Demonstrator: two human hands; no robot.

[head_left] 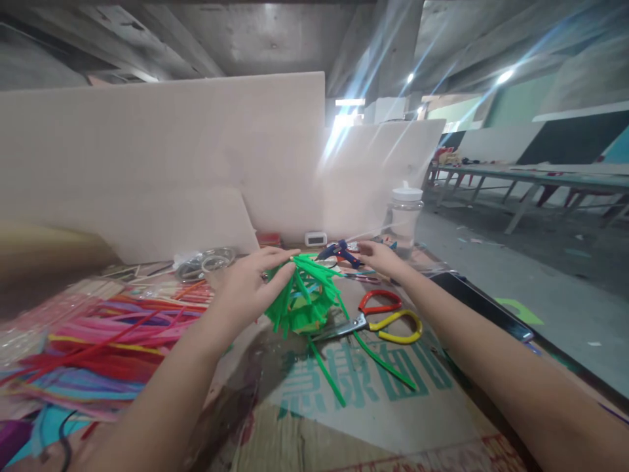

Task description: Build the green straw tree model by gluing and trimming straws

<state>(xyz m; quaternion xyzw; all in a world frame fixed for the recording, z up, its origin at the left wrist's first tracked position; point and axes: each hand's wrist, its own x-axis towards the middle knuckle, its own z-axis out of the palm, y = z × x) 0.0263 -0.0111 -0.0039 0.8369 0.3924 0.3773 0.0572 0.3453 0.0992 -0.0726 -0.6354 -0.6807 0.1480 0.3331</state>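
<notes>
My left hand (pixel 255 282) pinches the top of a green pipe-cleaner piece (pixel 304 301), a basket-like shape of many strands, between thumb and finger. To the right of it, my right hand (pixel 381 257) is beside the handle of a dark blue glue gun (pixel 340 251). Its fingers are slightly curled and partly apart; whether they touch the handle is unclear. Scissors (pixel 363 321) with one red and one yellow handle lie in front of the green piece, blades towards it. Loose green pipe cleaners (pixel 386 364) trail over the board near the scissors.
Colourful pipe cleaners (pixel 108 334) are heaped on the left. A clear jar (pixel 405 216) with a white lid stands at the back right. A dark phone-like slab (pixel 479 305) lies by the right edge. White panels (pixel 171 151) stand behind, near a small white digital device (pixel 315 238).
</notes>
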